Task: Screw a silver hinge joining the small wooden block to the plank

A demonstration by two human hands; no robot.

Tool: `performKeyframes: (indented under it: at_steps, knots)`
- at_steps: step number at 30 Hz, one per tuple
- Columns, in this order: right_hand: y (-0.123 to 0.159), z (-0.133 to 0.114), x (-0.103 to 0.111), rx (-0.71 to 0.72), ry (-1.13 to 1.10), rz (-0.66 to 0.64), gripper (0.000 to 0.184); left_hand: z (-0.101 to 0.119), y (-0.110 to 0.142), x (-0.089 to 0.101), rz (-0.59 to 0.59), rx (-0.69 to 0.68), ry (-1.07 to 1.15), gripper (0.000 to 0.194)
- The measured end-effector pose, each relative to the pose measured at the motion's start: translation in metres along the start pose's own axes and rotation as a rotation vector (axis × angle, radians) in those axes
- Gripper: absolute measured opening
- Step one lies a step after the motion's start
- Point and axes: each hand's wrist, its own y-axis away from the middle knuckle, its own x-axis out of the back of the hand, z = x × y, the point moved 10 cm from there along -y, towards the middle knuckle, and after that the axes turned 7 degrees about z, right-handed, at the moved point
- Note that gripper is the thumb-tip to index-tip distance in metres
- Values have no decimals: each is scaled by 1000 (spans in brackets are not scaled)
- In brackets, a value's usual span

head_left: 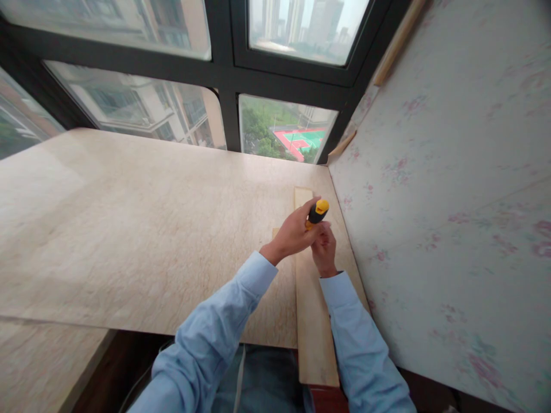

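Note:
My left hand (295, 230) is closed around the black and yellow handle of a screwdriver (318, 212), whose yellow butt end points up toward me. Its shaft and tip are hidden by my hands. Just below and to the right, my right hand (325, 249) touches the left one, its fingers curled in a pinch; what they hold cannot be made out. Under both hands lies a long, pale wooden board (314, 321), running away from me, with its near end overhanging the sill's front edge. Beside my left wrist, a small piece of light wood (275, 233) partly shows.
The board rests on a wide beige stone-patterned sill (142, 229). A wall with floral paper (439, 218) rises close on the right. Dark window frames (228, 74) stand behind. At the lower left, another beige slab (38, 361) sits beside a dark gap.

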Motion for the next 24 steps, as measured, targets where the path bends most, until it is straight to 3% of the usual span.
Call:
performKeyframes:
  at_steps: [5, 11, 17, 21, 24]
  knots:
    - [2, 9, -3, -56, -46, -36, 31, -6, 4, 3, -40, 0, 166, 58]
    - [2, 10, -6, -44, -23, -67, 33, -17, -3, 13, 78, 88, 41, 46]
    - [1, -2, -16, -56, -76, -128, 32, -18, -8, 11, 65, 103, -53, 50]
    - [-2, -2, -6, -15, -59, -32, 29, -15, -8, -1, 4, 21, -131, 48]
    - [-3, 1, 4, -1, 22, 38, 25, -10, -10, -8, -44, -36, -166, 30]
